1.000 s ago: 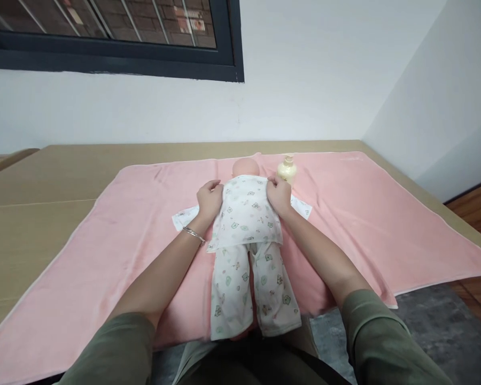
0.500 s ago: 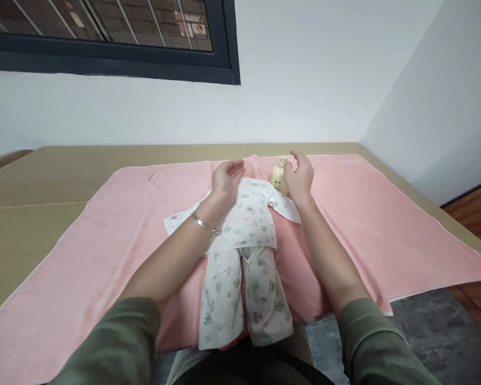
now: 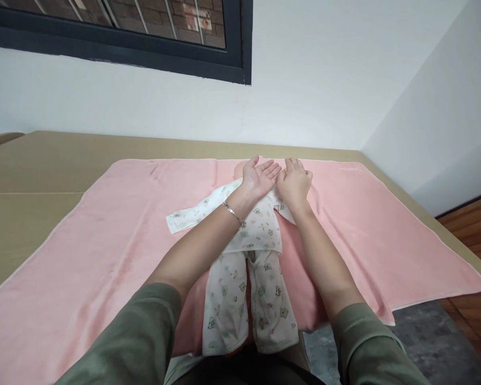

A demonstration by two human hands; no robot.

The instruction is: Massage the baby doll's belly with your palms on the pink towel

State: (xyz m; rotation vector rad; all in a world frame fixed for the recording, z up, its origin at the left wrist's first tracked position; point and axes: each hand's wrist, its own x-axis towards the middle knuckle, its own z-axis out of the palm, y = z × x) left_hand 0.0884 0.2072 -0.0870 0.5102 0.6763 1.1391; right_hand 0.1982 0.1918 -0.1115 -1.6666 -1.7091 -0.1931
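Note:
My left hand is palm up, fingers stretched out, holding nothing, above the collar of a small white printed baby top. Close on its right, my right hand is back up with bent fingers. It covers the spot where a yellow pump bottle stood, so the bottle and whatever lies under the fingers are hidden. A rounded, skin-toned shape like a doll's head shows partly behind my left hand. Matching printed baby trousers lie below the top, toward my body.
A pink blanket spreads under the clothes and hangs over the front edge of the wooden table. Behind are a white wall and a dark-framed window. Wooden panelling stands at the right.
My left hand has moved right and turned palm up. My right hand has shifted slightly left over the yellow pump bottle, which is now hidden. The camera view has tilted a little.

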